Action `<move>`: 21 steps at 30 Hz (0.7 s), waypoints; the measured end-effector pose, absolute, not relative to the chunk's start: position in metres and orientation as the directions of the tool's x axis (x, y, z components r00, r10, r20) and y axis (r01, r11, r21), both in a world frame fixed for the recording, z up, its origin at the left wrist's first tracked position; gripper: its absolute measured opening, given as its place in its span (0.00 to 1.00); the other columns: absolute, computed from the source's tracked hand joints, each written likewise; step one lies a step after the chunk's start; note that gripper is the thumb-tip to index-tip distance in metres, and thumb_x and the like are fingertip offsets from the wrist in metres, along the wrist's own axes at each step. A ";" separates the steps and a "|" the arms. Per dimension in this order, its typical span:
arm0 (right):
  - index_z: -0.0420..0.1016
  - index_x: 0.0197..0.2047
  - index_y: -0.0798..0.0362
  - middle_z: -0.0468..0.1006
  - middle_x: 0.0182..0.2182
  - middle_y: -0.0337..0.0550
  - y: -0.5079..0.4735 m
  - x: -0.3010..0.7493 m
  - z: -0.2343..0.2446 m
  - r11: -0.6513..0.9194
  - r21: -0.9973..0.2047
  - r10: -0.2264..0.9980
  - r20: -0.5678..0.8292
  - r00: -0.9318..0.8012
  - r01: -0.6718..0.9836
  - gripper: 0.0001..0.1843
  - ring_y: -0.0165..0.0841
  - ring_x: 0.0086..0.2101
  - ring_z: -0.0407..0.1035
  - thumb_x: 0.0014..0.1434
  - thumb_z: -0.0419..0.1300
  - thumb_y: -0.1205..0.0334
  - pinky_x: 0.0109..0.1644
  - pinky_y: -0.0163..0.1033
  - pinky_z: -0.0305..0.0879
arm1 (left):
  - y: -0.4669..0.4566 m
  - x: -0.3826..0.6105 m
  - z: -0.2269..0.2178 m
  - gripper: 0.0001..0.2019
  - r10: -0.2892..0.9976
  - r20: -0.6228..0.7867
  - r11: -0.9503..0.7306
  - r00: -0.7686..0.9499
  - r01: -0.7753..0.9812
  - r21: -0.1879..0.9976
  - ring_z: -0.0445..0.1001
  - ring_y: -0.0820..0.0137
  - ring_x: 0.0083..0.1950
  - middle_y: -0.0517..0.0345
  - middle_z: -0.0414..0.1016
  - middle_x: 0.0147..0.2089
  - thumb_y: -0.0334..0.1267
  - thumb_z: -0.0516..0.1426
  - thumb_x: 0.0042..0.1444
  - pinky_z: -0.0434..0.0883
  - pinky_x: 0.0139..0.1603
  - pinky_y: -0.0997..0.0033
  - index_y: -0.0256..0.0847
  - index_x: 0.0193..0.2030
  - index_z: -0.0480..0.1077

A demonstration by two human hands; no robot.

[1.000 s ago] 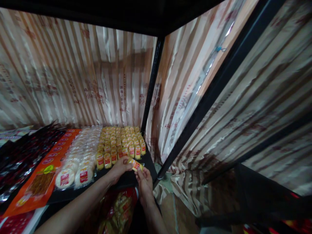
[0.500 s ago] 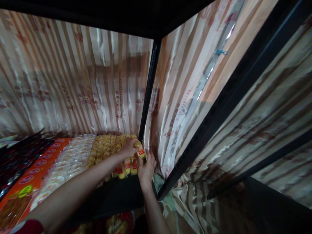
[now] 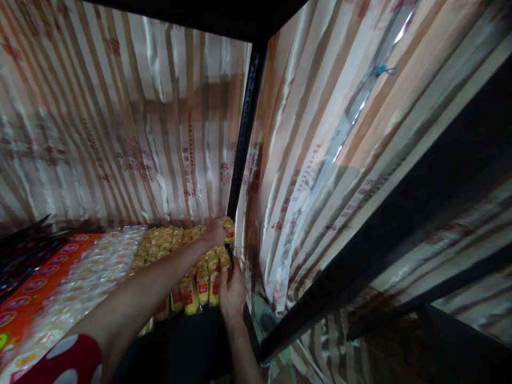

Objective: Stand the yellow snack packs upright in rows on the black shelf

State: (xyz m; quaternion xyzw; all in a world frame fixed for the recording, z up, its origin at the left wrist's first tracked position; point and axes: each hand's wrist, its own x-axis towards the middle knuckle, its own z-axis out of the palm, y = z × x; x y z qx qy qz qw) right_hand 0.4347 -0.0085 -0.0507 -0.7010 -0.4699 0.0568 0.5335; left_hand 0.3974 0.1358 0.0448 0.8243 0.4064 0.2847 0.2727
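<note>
My left hand (image 3: pixel 216 230) reaches to the back right corner of the shelf and is closed on a small yellow snack packet (image 3: pixel 229 230) with a red label. It holds the packet against the black upright post (image 3: pixel 244 133). My right hand (image 3: pixel 231 290) rests nearer, at the front right of the rows of yellow snack packets (image 3: pixel 188 266), fingers curled against them. Whether it grips a packet is not visible.
Left of the yellow packets lie rows of clear-wrapped round cakes (image 3: pixel 86 277), then orange packets (image 3: pixel 32 288) and dark red packets (image 3: pixel 20 256). Striped satin curtain (image 3: pixel 132 138) hangs behind and to the right. A black shelf board (image 3: pixel 192 346) and black frame bars (image 3: pixel 360 266) surround the spot.
My left hand has carried the yellow packet from the shelf's front edge back to the far right corner. My right hand followed forward onto the packet rows. The view has moved closer.
</note>
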 end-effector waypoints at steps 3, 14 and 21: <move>0.59 0.59 0.60 0.65 0.56 0.58 -0.010 0.436 -0.059 0.018 -0.815 0.753 0.392 0.529 0.579 0.28 0.42 0.56 0.58 0.62 0.44 0.51 0.59 0.51 0.54 | 0.142 0.403 0.036 0.18 0.811 0.256 -0.544 0.527 0.516 0.662 0.71 0.67 0.45 0.54 0.74 0.45 0.27 0.53 0.49 0.66 0.50 0.68 0.39 0.48 0.70; 0.57 0.61 0.57 0.60 0.59 0.54 -0.013 0.437 -0.082 0.117 -0.759 0.752 0.489 0.442 0.640 0.27 0.41 0.59 0.53 0.62 0.46 0.54 0.60 0.53 0.53 | 0.154 0.417 0.021 0.18 0.782 0.240 -0.585 0.575 0.544 0.601 0.71 0.64 0.47 0.52 0.73 0.44 0.28 0.54 0.49 0.65 0.49 0.68 0.41 0.47 0.72; 0.56 0.62 0.56 0.60 0.60 0.53 -0.015 0.436 -0.084 0.131 -0.747 0.766 0.494 0.412 0.652 0.26 0.40 0.59 0.53 0.62 0.47 0.55 0.61 0.52 0.54 | 0.151 0.413 0.015 0.15 0.786 0.158 -0.572 0.598 0.604 0.555 0.71 0.61 0.45 0.50 0.75 0.41 0.27 0.55 0.47 0.65 0.47 0.67 0.40 0.42 0.74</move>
